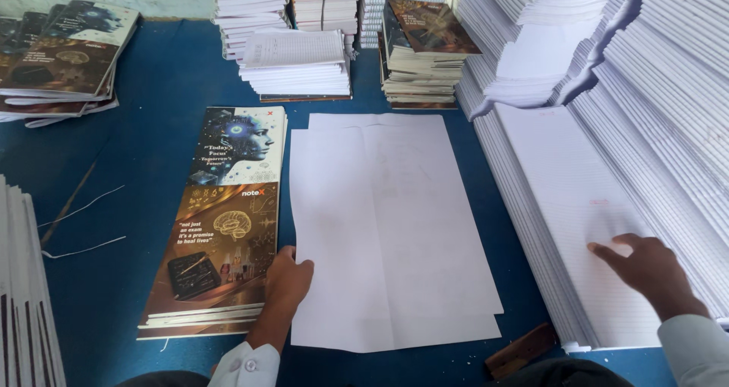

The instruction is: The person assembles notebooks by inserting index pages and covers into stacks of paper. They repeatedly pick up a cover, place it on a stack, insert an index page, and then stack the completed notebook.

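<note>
Blue desk (152, 91) crowded with paper stacks: left hand (288, 279), grip loose, rests at the plain white sheets (391, 227), printed covers (220, 227) just left; right hand (645, 265), fingers spread, presses the ruled-page stack (569, 197), unlifted yet.

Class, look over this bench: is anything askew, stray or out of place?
The two blank sheets by the left hand lie offset, edges not matching. Loose threads trail across the blue table. The cover pile at far left is fanned unevenly.
</note>
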